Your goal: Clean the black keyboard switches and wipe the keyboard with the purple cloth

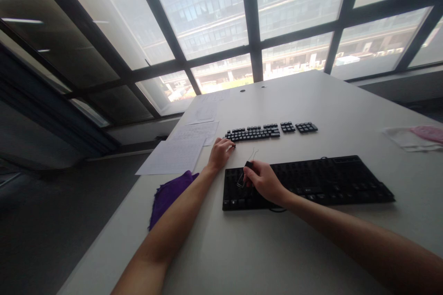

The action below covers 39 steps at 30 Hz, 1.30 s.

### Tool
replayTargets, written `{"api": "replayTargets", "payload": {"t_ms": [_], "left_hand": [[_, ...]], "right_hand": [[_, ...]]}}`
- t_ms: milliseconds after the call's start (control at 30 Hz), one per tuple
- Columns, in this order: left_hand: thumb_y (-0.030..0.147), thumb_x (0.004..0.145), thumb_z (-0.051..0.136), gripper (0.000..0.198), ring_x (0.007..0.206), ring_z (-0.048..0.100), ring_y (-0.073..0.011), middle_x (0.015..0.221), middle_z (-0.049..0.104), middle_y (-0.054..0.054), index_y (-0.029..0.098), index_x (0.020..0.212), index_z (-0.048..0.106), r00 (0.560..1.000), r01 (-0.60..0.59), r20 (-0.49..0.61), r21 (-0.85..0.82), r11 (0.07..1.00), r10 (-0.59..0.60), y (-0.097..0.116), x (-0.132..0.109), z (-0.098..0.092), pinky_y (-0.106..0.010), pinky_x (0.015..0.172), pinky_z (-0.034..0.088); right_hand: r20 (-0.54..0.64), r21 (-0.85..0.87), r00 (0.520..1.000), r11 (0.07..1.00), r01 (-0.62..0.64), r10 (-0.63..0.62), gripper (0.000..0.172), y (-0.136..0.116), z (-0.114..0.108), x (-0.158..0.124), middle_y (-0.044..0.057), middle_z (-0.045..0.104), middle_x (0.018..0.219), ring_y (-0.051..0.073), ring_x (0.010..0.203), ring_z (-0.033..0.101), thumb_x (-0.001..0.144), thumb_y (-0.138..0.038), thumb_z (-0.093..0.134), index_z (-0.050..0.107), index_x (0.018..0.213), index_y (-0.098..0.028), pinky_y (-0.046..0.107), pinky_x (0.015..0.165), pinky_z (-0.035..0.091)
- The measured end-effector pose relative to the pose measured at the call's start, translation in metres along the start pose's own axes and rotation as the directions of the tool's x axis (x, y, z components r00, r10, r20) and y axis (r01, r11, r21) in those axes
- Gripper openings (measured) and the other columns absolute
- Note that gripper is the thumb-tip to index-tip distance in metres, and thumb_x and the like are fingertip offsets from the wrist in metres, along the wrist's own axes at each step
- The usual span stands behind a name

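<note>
A black keyboard base [321, 179] with its keycaps taken off lies across the white table [263, 249]. Behind it, the loose black keycaps [256, 132] are laid out in keyboard rows. My left hand [219, 153] reaches to the left end of those rows, fingers curled on a keycap at the near corner. My right hand [263, 181] rests over the left part of the keyboard base, closed on a wire keycap puller [246, 171] whose thin loops stick up toward the keycaps.
Sheets of paper [180, 152] lie at the table's left edge, with a purple cloth [168, 198] nearer me. A clear bag with something pink [420, 136] sits at the far right. Large windows [221, 23] rise behind the table.
</note>
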State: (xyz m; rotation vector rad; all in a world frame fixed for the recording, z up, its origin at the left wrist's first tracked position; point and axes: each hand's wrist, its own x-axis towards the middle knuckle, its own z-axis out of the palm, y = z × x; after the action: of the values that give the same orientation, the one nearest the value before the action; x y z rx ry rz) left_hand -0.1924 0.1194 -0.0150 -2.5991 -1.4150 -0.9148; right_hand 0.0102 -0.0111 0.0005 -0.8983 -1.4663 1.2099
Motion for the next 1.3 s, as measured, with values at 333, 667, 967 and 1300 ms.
{"api": "replayTargets", "payload": {"t_ms": [333, 667, 967, 1300], "left_hand": [[0.019, 0.087, 0.065, 0.01, 0.1, 0.053, -0.0249, 0.1, 0.066, -0.006, 0.021, 0.091, 0.074, 0.998, 0.052, -0.049, 0.086, 0.995, -0.048, -0.0032, 0.0014, 0.0012, -0.038, 0.094, 0.046], [0.019, 0.083, 0.07, 0.01, 0.103, 0.05, -0.0273, 0.107, 0.064, -0.007, 0.022, 0.091, 0.075, 0.99, 0.108, -0.102, 0.148, 0.983, -0.093, -0.0039, 0.0011, 0.0003, -0.042, 0.098, 0.044], [0.018, 0.082, 0.07, 0.011, 0.103, 0.05, -0.0267, 0.105, 0.063, -0.008, 0.022, 0.092, 0.074, 0.989, 0.116, -0.105, 0.15, 0.982, -0.1, -0.0041, 0.0011, 0.0001, -0.042, 0.097, 0.045], [0.017, 0.08, 0.072, 0.026, 0.106, 0.05, -0.0275, 0.108, 0.062, -0.008, 0.022, 0.105, 0.071, 0.988, 0.115, -0.118, 0.122, 0.986, -0.101, -0.0039, 0.0011, 0.0012, -0.042, 0.099, 0.044]], "right_hand": [[0.0, 0.004, 1.0, 1.0, -0.009, 0.009, 0.025, -0.0028, 0.0006, 0.0, 0.0, 0.062, 0.062, 0.014, 0.053, 0.058, 0.093, -0.03, 0.054, 0.056, 0.071, -0.018, 0.025, 0.054, 0.045], [0.006, 0.007, 1.0, 1.0, -0.012, 0.012, 0.025, -0.0008, 0.0003, 0.0, 0.0, 0.063, 0.064, 0.014, 0.053, 0.059, 0.093, -0.031, 0.054, 0.056, 0.072, -0.018, 0.025, 0.053, 0.045], [0.005, -0.004, 1.0, 1.0, -0.008, 0.008, 0.024, -0.0022, 0.0, 0.0, 0.0, 0.062, 0.063, 0.013, 0.053, 0.059, 0.093, -0.03, 0.054, 0.056, 0.072, -0.018, 0.025, 0.054, 0.045], [-0.006, 0.036, 1.0, 0.999, -0.007, 0.007, 0.026, -0.0014, -0.0001, 0.0001, 0.001, 0.063, 0.065, 0.014, 0.053, 0.059, 0.093, -0.033, 0.056, 0.057, 0.073, -0.018, 0.025, 0.053, 0.045]]}}
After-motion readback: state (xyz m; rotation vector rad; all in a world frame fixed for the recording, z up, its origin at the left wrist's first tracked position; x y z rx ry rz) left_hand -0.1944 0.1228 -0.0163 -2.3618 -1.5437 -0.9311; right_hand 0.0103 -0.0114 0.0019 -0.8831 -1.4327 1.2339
